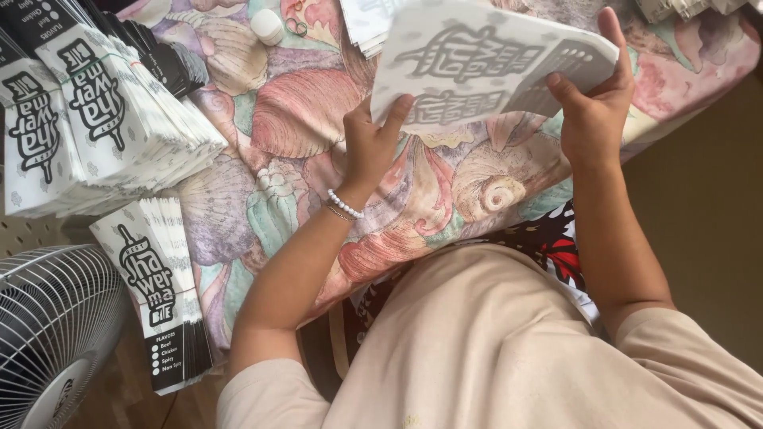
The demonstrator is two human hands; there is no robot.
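Head view, looking down on a person seated at a table covered by a shell-patterned cloth [262,119]. A flat white paper sleeve [485,67] with black printed lettering was held above the far part of the cloth, clear of its surface, between both hands; the left hand [369,147] supported its near left corner, fingers extended under and against the sheet, thumb apparently on top; the right hand [592,103] gripped the right end, thumb on the near face and fingers wrapped behind the far edge; neither hand was empty or closed into a fist. The sleeve's long axis ran roughly left to right across the view, rising slightly toward the right; its dark-printed end pointed toward the right hand, its printed face turned up toward the camera. Finished stacks of like sleeves [103,119] lay fanned at the left, a further stack [163,294] below them beside a wire fan guard [48,334]; a small white cap [268,25] rested on the cloth at the far edge. Judged risks: the thin sheet, held only at its ends, could buckle or crease across the middle if the hands drew together; a light left-hand contact could let that corner slip; moving air from the fan could disturb the fanned stacks.
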